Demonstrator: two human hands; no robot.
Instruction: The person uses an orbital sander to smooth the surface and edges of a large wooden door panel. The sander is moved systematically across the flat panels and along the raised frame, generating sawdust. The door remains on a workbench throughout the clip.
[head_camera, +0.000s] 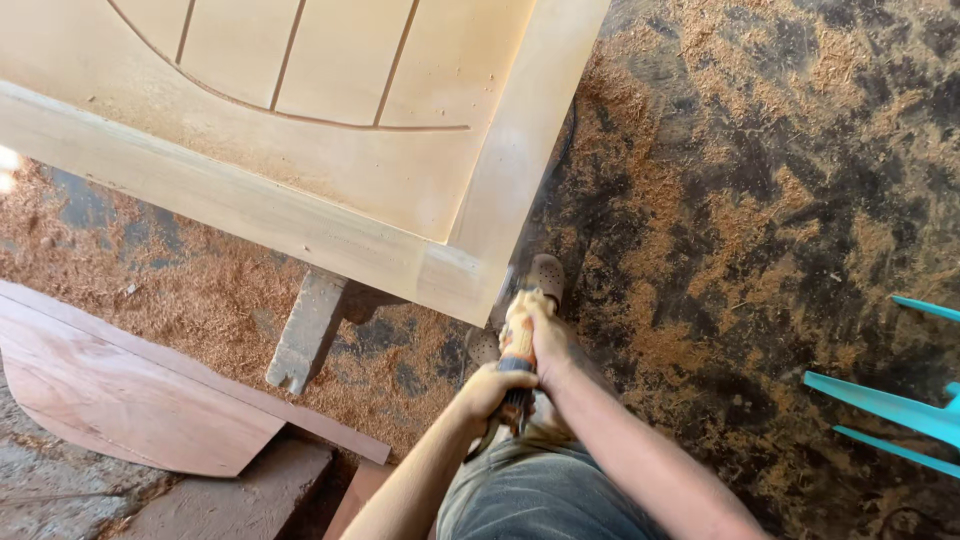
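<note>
Two hands are on one power tool: your right hand (548, 335) wraps the front of the dust-coated angle grinder (517, 360), fingers closed over its pale orange body, and your left hand (487, 390) is clenched round the darker rear grip just behind it. Neither hand is spread; both are shut tight on the tool. You hold the grinder low in front of your waist, its nose pointing up toward the near corner of the pale wooden door (400, 190), just beside the edge of the right-hand stile. Whether the disc touches the wood, you cannot tell from here; a faint haze of dust hangs along that edge.

Judging by its build, the tool is stiff, fairly heavy at the head and likely to kick sideways when it bites, and the sawdust on the casing makes it slippery. Grip it as you do now, one hand forward on the body and one back on the handle, wrists straight.

The door lies flat on a grey wooden trestle (308, 330). Sawdust (700, 240) covers the dark floor, your shoe (545, 272) stands under the corner, a reddish curved board (130, 395) lies to your left and a turquoise plastic chair (890, 405) sits off to the right
</note>
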